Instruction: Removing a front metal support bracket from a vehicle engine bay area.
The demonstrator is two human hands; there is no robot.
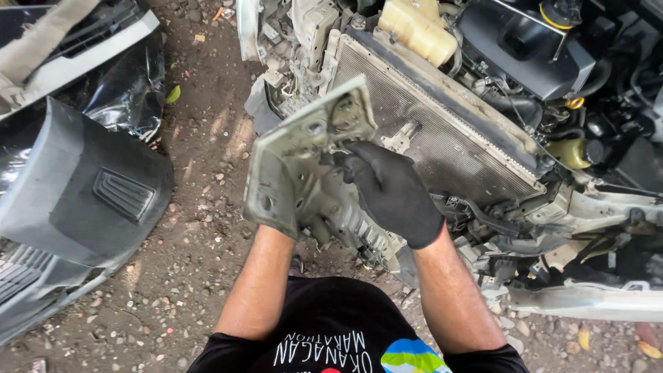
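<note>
Right hand point(394, 193), gloved, fingers curled tight on bracket point(304, 152) before radiator point(442, 131); left hand hidden behind bracket, grip can't tell.

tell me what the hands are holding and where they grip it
Both hold a grey-green metal bracket plate: the gloved right hand grips its right edge; the left hand is hidden behind its lower left.

Ground point(200, 228) = bare dirt w/ small stones, gravel all over. On it, left: detached dark grey bumper cover point(83, 193), black trim pieces behind. Green leaf point(173, 94) near the trim. Yellow leaves point(646, 349) bottom right by pale body panel point(587, 302).
</note>
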